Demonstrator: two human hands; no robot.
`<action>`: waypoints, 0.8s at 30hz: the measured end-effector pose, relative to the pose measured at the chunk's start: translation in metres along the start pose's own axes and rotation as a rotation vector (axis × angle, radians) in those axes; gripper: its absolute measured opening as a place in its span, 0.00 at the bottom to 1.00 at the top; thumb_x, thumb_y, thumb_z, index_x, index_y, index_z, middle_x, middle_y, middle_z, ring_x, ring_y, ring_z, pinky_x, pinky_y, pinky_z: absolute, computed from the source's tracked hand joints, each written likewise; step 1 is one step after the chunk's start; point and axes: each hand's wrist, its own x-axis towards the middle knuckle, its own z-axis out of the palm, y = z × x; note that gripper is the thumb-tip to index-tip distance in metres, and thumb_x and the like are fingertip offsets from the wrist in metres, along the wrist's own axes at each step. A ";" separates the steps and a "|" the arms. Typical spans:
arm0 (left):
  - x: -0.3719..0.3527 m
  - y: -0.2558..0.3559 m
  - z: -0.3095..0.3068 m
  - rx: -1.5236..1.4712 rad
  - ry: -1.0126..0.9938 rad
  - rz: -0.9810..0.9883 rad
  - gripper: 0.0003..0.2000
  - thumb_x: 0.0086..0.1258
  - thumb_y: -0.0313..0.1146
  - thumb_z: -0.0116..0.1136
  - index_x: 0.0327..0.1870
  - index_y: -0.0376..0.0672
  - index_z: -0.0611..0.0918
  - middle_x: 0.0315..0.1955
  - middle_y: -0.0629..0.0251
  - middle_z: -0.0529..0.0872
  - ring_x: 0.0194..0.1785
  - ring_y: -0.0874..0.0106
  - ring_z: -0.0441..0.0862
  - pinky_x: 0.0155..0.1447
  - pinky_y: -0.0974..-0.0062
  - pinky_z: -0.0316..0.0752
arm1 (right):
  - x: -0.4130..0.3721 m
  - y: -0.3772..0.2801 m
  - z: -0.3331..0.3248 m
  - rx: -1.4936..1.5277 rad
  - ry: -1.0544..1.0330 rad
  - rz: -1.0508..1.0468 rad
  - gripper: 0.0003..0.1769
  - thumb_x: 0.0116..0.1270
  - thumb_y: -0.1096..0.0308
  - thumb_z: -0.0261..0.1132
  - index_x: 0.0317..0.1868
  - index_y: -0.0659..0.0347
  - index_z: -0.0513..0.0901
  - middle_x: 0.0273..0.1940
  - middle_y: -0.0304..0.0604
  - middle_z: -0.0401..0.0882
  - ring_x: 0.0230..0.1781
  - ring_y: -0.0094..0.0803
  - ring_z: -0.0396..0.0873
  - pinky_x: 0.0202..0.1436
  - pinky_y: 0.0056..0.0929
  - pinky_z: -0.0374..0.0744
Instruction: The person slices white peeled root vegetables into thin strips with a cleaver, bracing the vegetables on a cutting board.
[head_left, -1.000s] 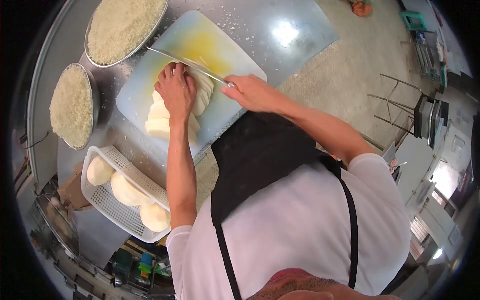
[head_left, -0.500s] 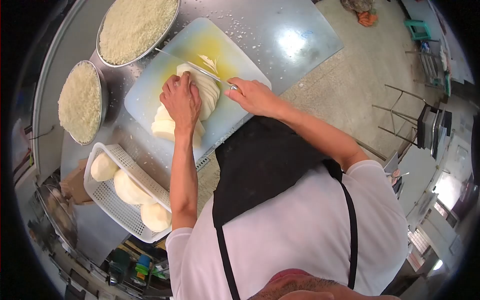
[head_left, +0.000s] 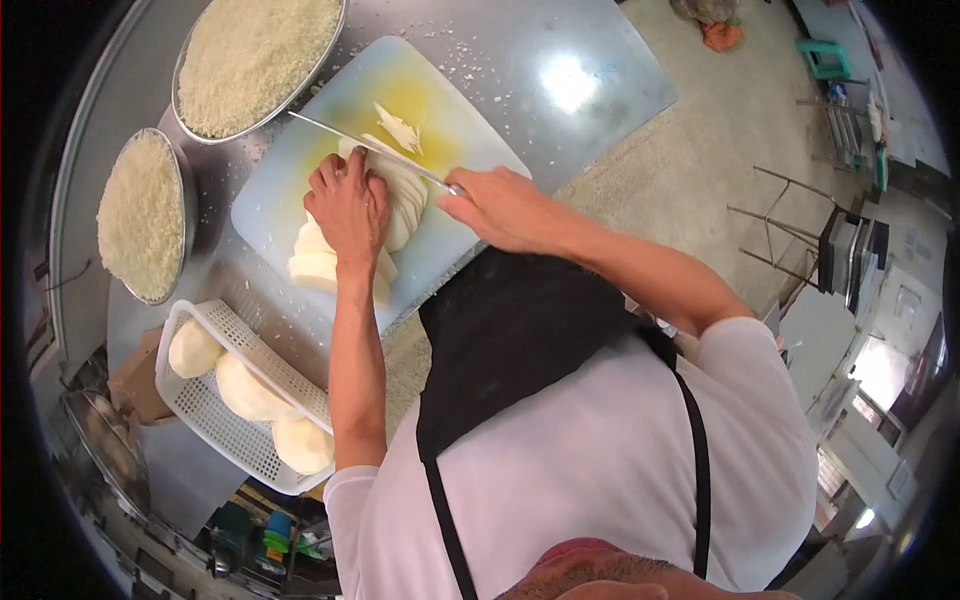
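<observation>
My right hand [head_left: 508,208] is closed around the handle of a kitchen knife [head_left: 375,146]. Its long blade lies across the far end of a pale, peeled root vegetable cut into slices [head_left: 408,200]. With fingers curled, my left hand [head_left: 350,212] presses down on the slices just behind the blade. More thick pieces [head_left: 312,262] rest below that hand, partly covered by it. Beyond the blade, a few thin strips [head_left: 398,128] lie on the white cutting board [head_left: 465,140], which has a yellowish stain.
Two metal bowls heaped with finely chopped pale bits, one large [head_left: 258,65] and one smaller [head_left: 143,220], flank the board. A white perforated basket [head_left: 215,425] holds whole peeled roots [head_left: 245,388]. Scraps dot the metal table [head_left: 480,50]. A metal-legged stool [head_left: 790,215] stands off right.
The view has shifted slightly. Slightly more thin strips show beyond the blade. Both hands keep nearly the same places on the vegetable and the knife.
</observation>
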 end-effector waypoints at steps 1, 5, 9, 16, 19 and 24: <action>0.000 0.000 0.000 -0.012 0.015 0.014 0.19 0.65 0.37 0.58 0.58 0.50 0.83 0.48 0.60 0.79 0.55 0.58 0.76 0.54 0.54 0.69 | -0.010 -0.014 -0.009 0.025 -0.022 0.039 0.20 0.78 0.54 0.60 0.52 0.66 0.82 0.34 0.63 0.85 0.39 0.64 0.84 0.44 0.58 0.80; -0.002 0.001 -0.004 0.023 -0.007 0.014 0.19 0.64 0.37 0.59 0.57 0.49 0.83 0.48 0.61 0.80 0.55 0.58 0.76 0.54 0.54 0.69 | 0.007 0.012 0.023 0.026 0.070 -0.030 0.20 0.78 0.53 0.61 0.46 0.66 0.82 0.33 0.63 0.85 0.37 0.66 0.84 0.44 0.60 0.80; 0.000 0.001 -0.002 -0.046 0.037 0.003 0.18 0.64 0.37 0.60 0.56 0.48 0.83 0.48 0.61 0.80 0.56 0.57 0.76 0.54 0.54 0.69 | 0.003 -0.002 0.003 0.040 0.003 -0.005 0.20 0.78 0.54 0.62 0.46 0.66 0.82 0.33 0.63 0.85 0.37 0.66 0.84 0.44 0.59 0.80; -0.003 -0.001 -0.006 -0.026 -0.008 -0.009 0.20 0.65 0.37 0.60 0.59 0.47 0.82 0.52 0.59 0.81 0.57 0.56 0.77 0.57 0.54 0.71 | 0.013 0.004 0.015 0.045 0.007 -0.001 0.21 0.77 0.53 0.61 0.48 0.66 0.82 0.34 0.63 0.86 0.38 0.66 0.84 0.44 0.59 0.80; 0.002 0.002 -0.004 -0.059 0.060 0.003 0.19 0.64 0.38 0.61 0.56 0.47 0.83 0.50 0.61 0.81 0.56 0.57 0.77 0.56 0.54 0.70 | -0.004 -0.017 -0.007 0.062 -0.038 0.043 0.21 0.77 0.52 0.61 0.49 0.66 0.82 0.34 0.64 0.86 0.38 0.66 0.84 0.44 0.59 0.81; -0.004 -0.003 -0.005 -0.040 0.005 -0.036 0.18 0.65 0.36 0.61 0.55 0.46 0.84 0.50 0.59 0.81 0.56 0.57 0.78 0.57 0.54 0.69 | 0.014 0.012 0.026 0.071 -0.019 -0.011 0.22 0.78 0.51 0.61 0.50 0.66 0.82 0.36 0.64 0.86 0.40 0.66 0.84 0.47 0.59 0.81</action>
